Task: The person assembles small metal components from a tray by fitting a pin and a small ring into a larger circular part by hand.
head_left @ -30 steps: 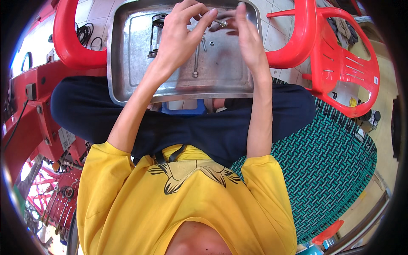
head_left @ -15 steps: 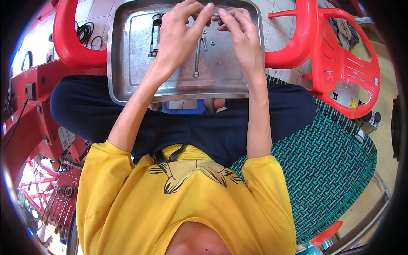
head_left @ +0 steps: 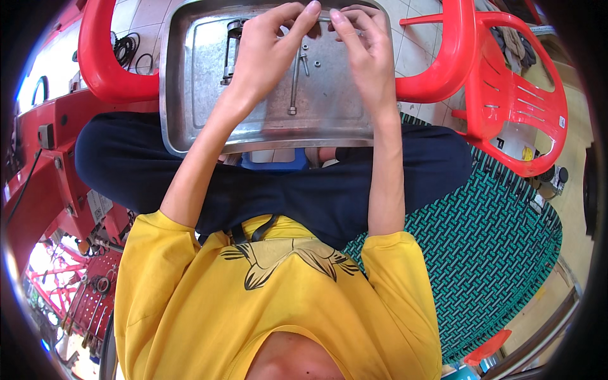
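Note:
Both hands are over the far part of a metal tray (head_left: 209, 130), fingertips close together. My left hand (head_left: 269, 50) is closed in a pinch, its thumb up against its curled fingers. Beside it my right hand (head_left: 367, 47) has bent fingers with the thumb near them. Anything small in the fingertips is hidden or too fine to name. Below the hands lie a long bolt (head_left: 294, 88), a short bolt (head_left: 304, 65) and two nuts, one nut (head_left: 317, 64) nearer my right hand. A dark metal bracket-like part (head_left: 230, 60) is partly covered by my left hand.
The tray rests across a red plastic chair (head_left: 434, 88) in front of my crossed legs. Another red chair (head_left: 516, 107) stands at the right. Red machinery (head_left: 50, 158) is close on the left. I sit on a green woven seat (head_left: 475, 253). Black cable (head_left: 126, 47) lies on the tiles.
My right hand has shifted slightly right, and the gap between the two thumbs has widened. My left hand has hardly moved. The bolts and nuts lie as before.

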`<action>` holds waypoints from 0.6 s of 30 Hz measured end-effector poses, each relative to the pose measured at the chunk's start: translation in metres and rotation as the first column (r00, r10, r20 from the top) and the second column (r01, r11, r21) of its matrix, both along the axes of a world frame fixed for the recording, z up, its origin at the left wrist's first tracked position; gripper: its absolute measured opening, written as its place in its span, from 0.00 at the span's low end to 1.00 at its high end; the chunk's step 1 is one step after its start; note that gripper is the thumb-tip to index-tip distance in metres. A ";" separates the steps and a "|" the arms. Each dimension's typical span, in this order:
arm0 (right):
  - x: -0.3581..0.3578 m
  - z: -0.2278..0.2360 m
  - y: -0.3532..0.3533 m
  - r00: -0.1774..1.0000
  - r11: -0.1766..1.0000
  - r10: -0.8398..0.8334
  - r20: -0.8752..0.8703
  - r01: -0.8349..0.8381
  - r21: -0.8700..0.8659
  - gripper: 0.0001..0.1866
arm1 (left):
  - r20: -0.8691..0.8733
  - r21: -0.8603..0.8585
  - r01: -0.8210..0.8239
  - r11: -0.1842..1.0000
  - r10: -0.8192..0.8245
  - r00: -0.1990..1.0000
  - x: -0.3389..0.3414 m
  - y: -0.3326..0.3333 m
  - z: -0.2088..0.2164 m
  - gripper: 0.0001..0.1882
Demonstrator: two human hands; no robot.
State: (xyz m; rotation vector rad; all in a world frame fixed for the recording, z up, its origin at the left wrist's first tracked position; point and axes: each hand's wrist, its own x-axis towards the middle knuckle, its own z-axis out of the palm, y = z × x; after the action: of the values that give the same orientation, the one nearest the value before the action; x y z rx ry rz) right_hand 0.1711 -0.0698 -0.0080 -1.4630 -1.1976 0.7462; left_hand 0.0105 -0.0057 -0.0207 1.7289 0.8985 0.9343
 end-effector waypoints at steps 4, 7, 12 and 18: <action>0.020 -0.005 0.001 0.925 0.995 -0.103 0.367 0.101 0.022 0.15 | 0.005 0.009 -0.119 0.993 0.119 0.993 0.006 -0.005 0.009 0.12; 0.027 -0.011 -0.006 0.748 0.994 -0.095 0.657 0.109 0.019 0.14 | -0.009 0.029 -0.172 0.985 0.172 0.985 0.006 -0.005 0.017 0.09; 0.020 -0.009 -0.014 0.684 0.929 0.071 0.726 0.220 -0.298 0.14 | 0.082 0.051 -0.220 0.974 0.216 0.973 0.005 -0.002 0.012 0.09; 0.023 -0.006 -0.019 0.580 0.872 0.202 0.789 0.260 -0.414 0.15 | 0.087 -0.019 -0.235 0.972 0.236 0.968 0.006 -0.004 0.019 0.09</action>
State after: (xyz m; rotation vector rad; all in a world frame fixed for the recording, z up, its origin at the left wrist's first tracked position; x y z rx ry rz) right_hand 0.1942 -0.0885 -0.0139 -2.4238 -1.7417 0.3098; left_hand 0.0165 -0.0098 -0.0020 1.5829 1.0635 1.1522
